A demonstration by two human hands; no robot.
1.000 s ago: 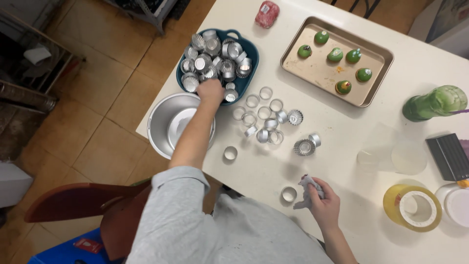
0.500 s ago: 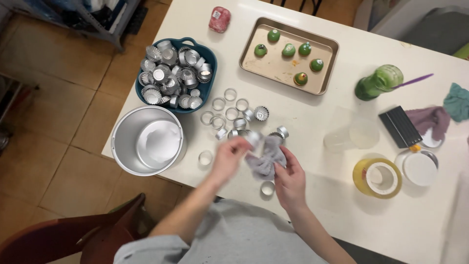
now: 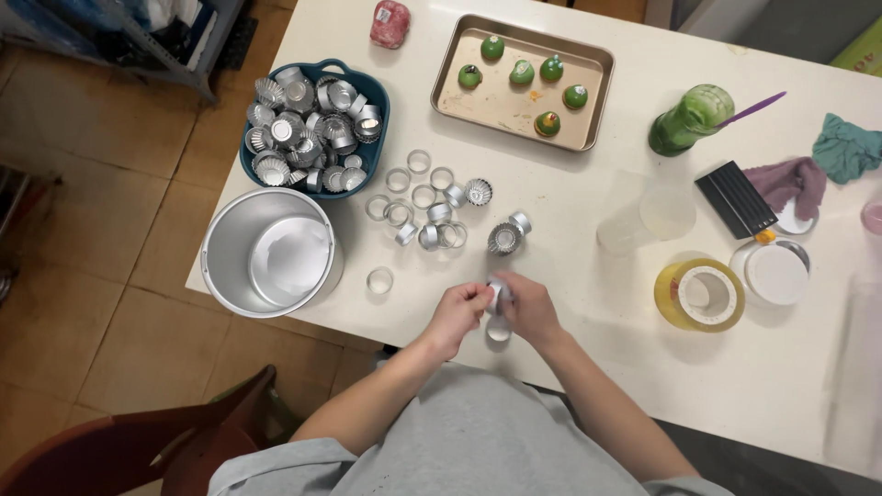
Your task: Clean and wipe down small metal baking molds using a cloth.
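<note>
Over white table (image 3: 643, 367) near its front edge, we are pinching a small metal cup (image 3: 497, 295) between left hand (image 3: 457, 310) and right hand (image 3: 526, 308), closed together on it, apparently wiping it, with loose rings (image 3: 423, 207) lying beyond.

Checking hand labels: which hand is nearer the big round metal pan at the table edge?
Left. The left hand is on the side of the metal pan, apart from it with bare table between. The right hand sits farther off, beyond the small tin both hands hold.
</note>
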